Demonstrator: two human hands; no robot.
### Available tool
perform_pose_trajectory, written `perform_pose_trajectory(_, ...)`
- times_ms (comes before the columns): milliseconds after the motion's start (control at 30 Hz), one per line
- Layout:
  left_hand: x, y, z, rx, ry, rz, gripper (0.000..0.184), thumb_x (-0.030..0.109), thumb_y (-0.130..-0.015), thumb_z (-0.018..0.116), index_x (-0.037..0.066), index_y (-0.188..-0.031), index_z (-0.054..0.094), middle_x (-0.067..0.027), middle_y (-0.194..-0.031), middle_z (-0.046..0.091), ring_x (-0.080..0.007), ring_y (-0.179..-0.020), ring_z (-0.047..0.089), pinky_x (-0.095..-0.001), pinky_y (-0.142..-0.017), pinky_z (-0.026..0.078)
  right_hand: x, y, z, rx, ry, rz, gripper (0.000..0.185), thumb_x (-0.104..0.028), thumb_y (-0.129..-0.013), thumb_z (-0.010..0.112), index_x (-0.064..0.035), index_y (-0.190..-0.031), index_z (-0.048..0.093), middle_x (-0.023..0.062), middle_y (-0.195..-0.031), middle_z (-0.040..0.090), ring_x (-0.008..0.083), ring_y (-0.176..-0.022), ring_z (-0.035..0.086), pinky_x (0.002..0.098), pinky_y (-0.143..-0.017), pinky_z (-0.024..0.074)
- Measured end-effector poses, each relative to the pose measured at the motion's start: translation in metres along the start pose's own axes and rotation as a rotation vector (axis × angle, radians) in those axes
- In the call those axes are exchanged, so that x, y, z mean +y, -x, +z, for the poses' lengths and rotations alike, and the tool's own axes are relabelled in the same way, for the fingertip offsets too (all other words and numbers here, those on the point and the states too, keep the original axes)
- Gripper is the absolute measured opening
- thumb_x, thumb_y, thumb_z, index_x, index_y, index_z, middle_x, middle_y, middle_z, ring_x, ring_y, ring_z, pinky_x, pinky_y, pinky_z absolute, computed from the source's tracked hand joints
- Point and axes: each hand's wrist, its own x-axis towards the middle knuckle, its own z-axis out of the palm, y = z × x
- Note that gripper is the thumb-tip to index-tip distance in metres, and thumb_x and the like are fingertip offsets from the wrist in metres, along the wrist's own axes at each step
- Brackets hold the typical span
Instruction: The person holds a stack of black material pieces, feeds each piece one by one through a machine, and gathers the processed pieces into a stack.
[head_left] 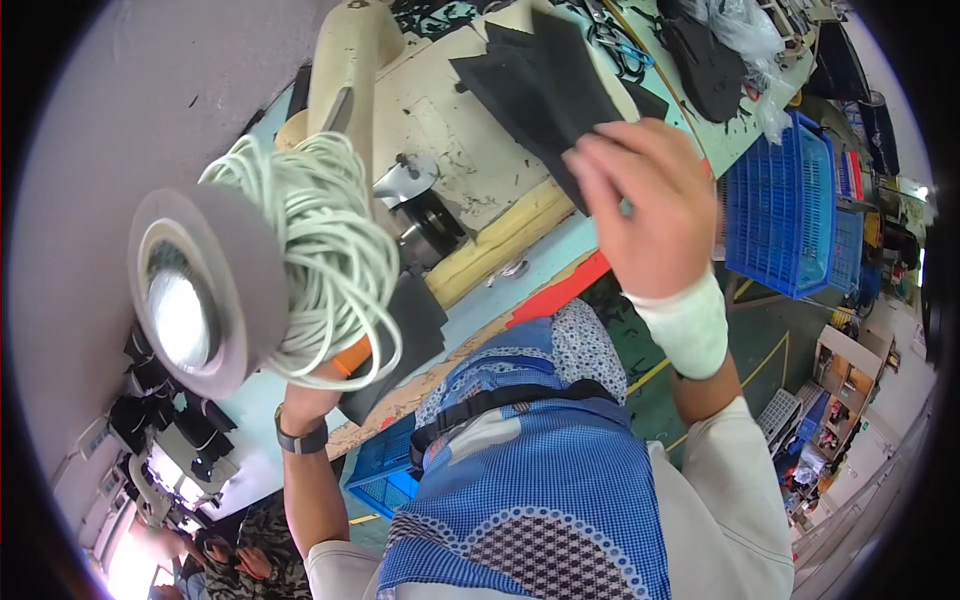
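Note:
My right hand point(655, 205), with a pale wrap on the wrist, is closed at the fingertips on a black flat piece point(565, 95). Several similar pieces fan out beside it over the sewing machine's cream bed point(450, 130). My left hand point(310, 397), below a dark wristband, is mostly covered by a coil of pale cord point(325, 250); its fingers are hidden. Close by lies another black piece point(400, 345), with something orange point(352, 358) near it. I cannot tell whether the left hand grips either.
A round grey fitting with a shiny centre point(185, 300) stands close on the left, beside the cord. Scissors point(622, 50) and a black sole-shaped piece point(708, 65) lie at the back. Blue crates point(785, 205) stand at the right. Another person point(250, 560) is at lower left.

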Motion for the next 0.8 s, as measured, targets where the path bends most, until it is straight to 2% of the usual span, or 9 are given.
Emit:
perform_pose_trajectory(133, 0.038, 0.005, 0.003, 0.004, 0.164, -0.144, 0.032, 0.026, -0.094, 0.062, -0.003, -0.082, 0.066, 0.0020, -0.067, 0.058, -0.0048, -0.062, 0.047, -0.0236, -0.055, 0.038, -0.020, 0.026, 0.026, -0.296, -0.245, 0.029, 0.011, -0.003, -0.073, 0.073, -0.0032, -0.081, 0.066, 0.0078, -0.078, 0.064, 0.0290, -0.075, 0.062, 0.0382, -0.066, 0.0487)
perform_pose_trajectory(200, 0.038, 0.005, -0.011, -0.107, 0.233, -0.385, 0.023, 0.007, -0.088, 0.063, -0.004, -0.107, 0.068, -0.0072, -0.102, 0.069, -0.0125, -0.089, 0.060, -0.0301, -0.081, 0.049, -0.031, 0.037, 0.036, -0.455, -0.503, 0.147, 0.015, -0.002, -0.072, 0.073, -0.0024, -0.085, 0.067, 0.0096, -0.080, 0.065, 0.0291, -0.080, 0.063, 0.0384, -0.068, 0.0492)
perform_pose_trajectory(233, 0.035, 0.006, -0.010, -0.099, 0.224, -0.387, 0.023, 0.007, -0.088, 0.063, -0.004, -0.107, 0.068, -0.0072, -0.102, 0.069, -0.0125, -0.089, 0.060, -0.0301, -0.081, 0.049, -0.032, 0.040, 0.045, -0.480, -0.560, 0.157, 0.018, -0.004, -0.073, 0.072, -0.0018, -0.090, 0.067, 0.0110, -0.080, 0.065, 0.0286, -0.081, 0.062, 0.0388, -0.069, 0.0491)
perform_pose_trajectory(300, 0.029, 0.001, -0.001, 0.005, 0.195, -0.284, 0.030, 0.023, -0.094, 0.062, -0.003, -0.080, 0.064, 0.0010, -0.064, 0.056, -0.0056, -0.060, 0.044, -0.0256, -0.053, 0.037, -0.036, 0.036, 0.057, -0.511, -0.569, 0.140, 0.019, -0.006, -0.074, 0.072, -0.0016, -0.092, 0.067, 0.0113, -0.080, 0.065, 0.0291, -0.080, 0.061, 0.0396, -0.069, 0.0489)
perform_pose_trajectory(333, 0.033, -0.004, 0.001, 0.003, 0.187, -0.278, 0.030, 0.023, -0.094, 0.062, -0.003, -0.080, 0.064, 0.0010, -0.064, 0.056, -0.0056, -0.060, 0.044, -0.0256, -0.053, 0.037, -0.037, 0.034, 0.064, -0.549, -0.571, 0.121, 0.020, -0.008, -0.076, 0.071, -0.0013, -0.094, 0.067, 0.0116, -0.079, 0.065, 0.0295, -0.079, 0.060, 0.0404, -0.069, 0.0487)
perform_pose_trajectory(400, 0.038, -0.018, 0.001, 0.085, -0.118, 0.111, 0.030, 0.023, -0.094, 0.061, -0.003, -0.079, 0.063, -0.0009, -0.061, 0.052, -0.0074, -0.058, 0.041, -0.0279, -0.051, 0.034, -0.040, 0.038, 0.078, -0.541, -0.590, 0.084, 0.027, -0.012, -0.076, 0.071, -0.0012, -0.100, 0.066, 0.0119, -0.081, 0.064, 0.0303, -0.082, 0.058, 0.0414, -0.074, 0.0468)
perform_pose_trajectory(500, 0.009, -0.037, 0.001, 0.011, -0.272, 0.067, 0.037, 0.026, -0.093, 0.062, -0.004, -0.073, 0.062, -0.0023, -0.056, 0.047, -0.0085, -0.057, 0.040, -0.0304, -0.051, 0.033, -0.045, 0.039, 0.076, -0.649, -0.466, 0.087, 0.031, -0.013, -0.076, 0.072, -0.0017, -0.104, 0.065, 0.0119, -0.088, 0.064, 0.0303, -0.090, 0.055, 0.0402, -0.082, 0.0423)
perform_pose_trajectory(633, 0.002, -0.033, 0.013, 0.048, -0.172, 0.039, 0.038, 0.027, -0.094, 0.061, -0.005, -0.073, 0.063, -0.0006, -0.064, 0.060, -0.0056, -0.063, 0.051, -0.0254, -0.055, 0.040, -0.033, 0.039, 0.026, -0.512, -0.464, 0.272, 0.012, -0.006, -0.075, 0.070, -0.0057, -0.086, 0.067, 0.0098, -0.073, 0.062, 0.0296, -0.070, 0.059, 0.0423, -0.066, 0.0471)
perform_pose_trajectory(800, -0.012, -0.007, 0.000, 0.016, 0.085, -0.060, 0.025, 0.021, -0.093, 0.065, -0.002, -0.084, 0.064, 0.0013, -0.075, 0.063, -0.0029, -0.066, 0.055, -0.0186, -0.059, 0.043, -0.005, 0.006, -0.003, -0.150, -0.084, 0.152, 0.013, -0.005, -0.072, 0.073, -0.0046, -0.083, 0.067, 0.0064, -0.074, 0.061, 0.0278, -0.073, 0.058, 0.0394, -0.066, 0.0468)
